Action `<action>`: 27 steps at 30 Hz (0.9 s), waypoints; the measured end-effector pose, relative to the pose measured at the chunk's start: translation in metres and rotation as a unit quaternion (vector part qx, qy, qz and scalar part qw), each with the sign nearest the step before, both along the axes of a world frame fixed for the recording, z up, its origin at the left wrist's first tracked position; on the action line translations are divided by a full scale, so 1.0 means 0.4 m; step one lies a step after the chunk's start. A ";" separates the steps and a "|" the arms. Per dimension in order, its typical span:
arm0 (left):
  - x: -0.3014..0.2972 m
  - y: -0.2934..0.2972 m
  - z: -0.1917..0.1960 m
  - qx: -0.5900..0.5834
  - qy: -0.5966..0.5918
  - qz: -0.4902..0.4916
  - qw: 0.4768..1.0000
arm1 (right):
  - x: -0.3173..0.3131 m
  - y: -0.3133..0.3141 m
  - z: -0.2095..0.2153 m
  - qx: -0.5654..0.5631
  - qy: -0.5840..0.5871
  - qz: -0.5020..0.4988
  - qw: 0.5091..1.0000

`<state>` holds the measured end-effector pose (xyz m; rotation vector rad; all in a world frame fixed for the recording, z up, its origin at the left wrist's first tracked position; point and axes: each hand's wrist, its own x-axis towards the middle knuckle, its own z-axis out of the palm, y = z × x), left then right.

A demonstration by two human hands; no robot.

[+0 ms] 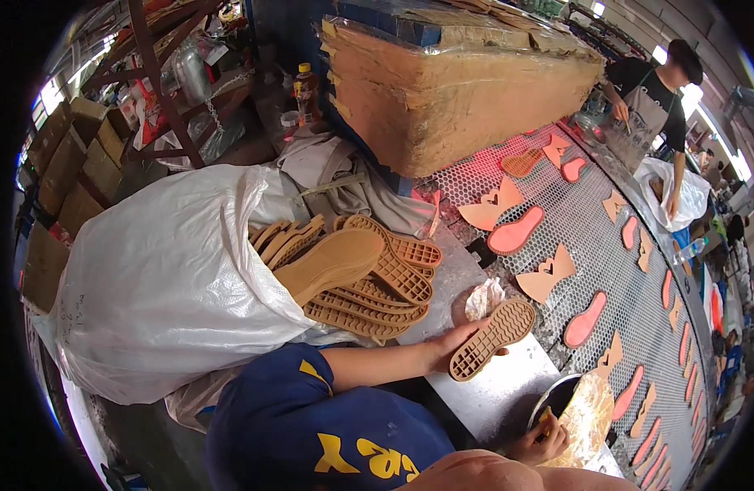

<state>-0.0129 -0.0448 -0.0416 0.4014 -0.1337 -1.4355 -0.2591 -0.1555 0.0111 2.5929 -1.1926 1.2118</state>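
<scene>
My left hand (455,340) is closed on a brown rubber shoe sole (493,338), its zigzag tread turned up, just above the pale metal ledge (520,385). My right hand (543,442) is closed by a dark-mouthed pot (586,417) wrapped in yellowish, glue-stained plastic. A small yellowish end shows between its fingers, but I cannot make out what it is. To the left, a large white sack (172,274) lies with its mouth toward the ledge. Several loose brown soles (336,266) spill from it in a pile. Crumpled whitish paper (484,299) touches the ledge beyond my left hand.
A mesh conveyor (549,204) carries pink-topped soles (586,319) and tan upper pieces (547,274). A brown cardboard-clad housing (467,106) spans its far end. Across the belt stands a co-worker (651,106) in an apron. Grey cloth (344,184) and a yellow-capped bottle (305,90) lie beyond the sack.
</scene>
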 end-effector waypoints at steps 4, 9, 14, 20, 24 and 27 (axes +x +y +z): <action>-0.002 0.002 0.017 0.013 -0.001 -0.010 1.000 | -0.005 0.000 0.004 -0.014 0.005 -0.003 1.000; 0.001 0.007 0.012 0.016 0.009 -0.011 1.000 | -0.003 0.002 0.000 0.012 0.009 -0.002 1.000; -0.013 -0.006 0.002 0.006 0.011 0.009 1.000 | -0.023 -0.003 0.005 0.002 0.009 0.025 1.000; 0.001 0.008 0.016 0.005 -0.015 -0.003 1.000 | -0.005 -0.009 -0.013 -0.013 -0.011 -0.001 1.000; 0.004 0.006 0.017 0.016 -0.021 -0.011 1.000 | -0.006 0.001 -0.026 0.044 -0.008 -0.012 0.999; 0.001 0.007 0.013 0.028 -0.018 -0.005 0.999 | -0.007 0.002 -0.023 0.061 -0.017 -0.004 0.998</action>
